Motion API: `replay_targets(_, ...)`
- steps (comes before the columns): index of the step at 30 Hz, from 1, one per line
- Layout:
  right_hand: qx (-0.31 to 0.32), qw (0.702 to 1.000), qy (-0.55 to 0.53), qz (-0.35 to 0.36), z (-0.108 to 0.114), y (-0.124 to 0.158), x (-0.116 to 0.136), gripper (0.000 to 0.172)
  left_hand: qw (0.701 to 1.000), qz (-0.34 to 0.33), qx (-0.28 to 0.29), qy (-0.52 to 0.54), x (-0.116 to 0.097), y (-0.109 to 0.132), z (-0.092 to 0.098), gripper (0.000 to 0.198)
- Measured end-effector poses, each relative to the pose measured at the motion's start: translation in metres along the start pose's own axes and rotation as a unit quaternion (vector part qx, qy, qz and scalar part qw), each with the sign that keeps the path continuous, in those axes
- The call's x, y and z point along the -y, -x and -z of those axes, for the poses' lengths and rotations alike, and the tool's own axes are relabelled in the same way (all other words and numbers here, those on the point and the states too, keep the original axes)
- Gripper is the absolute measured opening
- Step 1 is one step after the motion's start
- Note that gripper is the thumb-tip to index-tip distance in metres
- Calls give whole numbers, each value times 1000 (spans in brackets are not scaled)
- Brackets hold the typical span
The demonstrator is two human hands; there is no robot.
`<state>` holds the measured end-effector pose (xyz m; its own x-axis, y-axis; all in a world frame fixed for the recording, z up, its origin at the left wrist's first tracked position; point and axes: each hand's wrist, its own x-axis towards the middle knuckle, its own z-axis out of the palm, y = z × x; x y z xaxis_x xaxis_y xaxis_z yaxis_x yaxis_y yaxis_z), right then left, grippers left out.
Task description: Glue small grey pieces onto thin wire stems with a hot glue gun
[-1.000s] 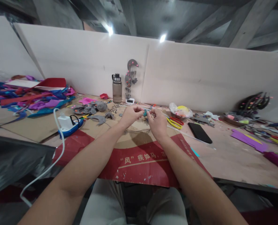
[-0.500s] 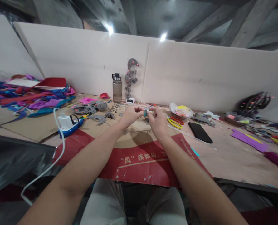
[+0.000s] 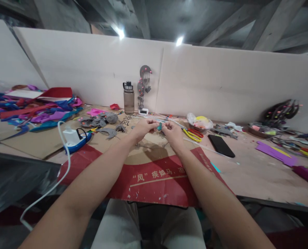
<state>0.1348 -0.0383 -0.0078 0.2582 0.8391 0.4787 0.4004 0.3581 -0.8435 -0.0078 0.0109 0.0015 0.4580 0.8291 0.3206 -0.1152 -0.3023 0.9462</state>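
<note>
Both of my arms reach forward over a cardboard sheet with a red printed band point(image 3: 154, 180). My left hand point(image 3: 142, 128) and my right hand point(image 3: 172, 132) meet above it, fingers curled in a pinch. Between their fingertips sits a small teal piece point(image 3: 159, 126), which both hands grip. Thin wire pieces lie on the cardboard just beneath the hands.
A water bottle point(image 3: 129, 98) and a grey hanging ornament point(image 3: 143, 84) stand at the white back wall. Grey felt cut-outs point(image 3: 102, 122), a white charger on a blue power strip point(image 3: 74, 138), yellow scissors point(image 3: 192, 135), a black phone point(image 3: 220, 146) and coloured felt scraps point(image 3: 37, 109) surround the work spot.
Both hands have stayed together on the teal piece, with only small finger shifts; the view has tilted slightly, so everything sits a little lower.
</note>
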Motion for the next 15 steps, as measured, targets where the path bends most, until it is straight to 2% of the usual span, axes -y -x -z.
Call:
replay_targets(4, 10, 994, -94, -51, 3, -3, -4, 23, 993, 46, 33, 103, -2, -1, 5, 29)
replay_targets(8, 8, 992, -111, -65, 7, -3, -4, 27, 990, 59, 4, 131, -2, -2, 7, 35)
replay_targets(10, 12, 991, -116, -62, 8, -1, -3, 29, 989, 56, -42, 131, 1, -4, 8, 32)
replay_targets(15, 15, 990, -122, -63, 11, 1, -1, 29, 972, 25, -201, 123, 7, -8, 15, 31)
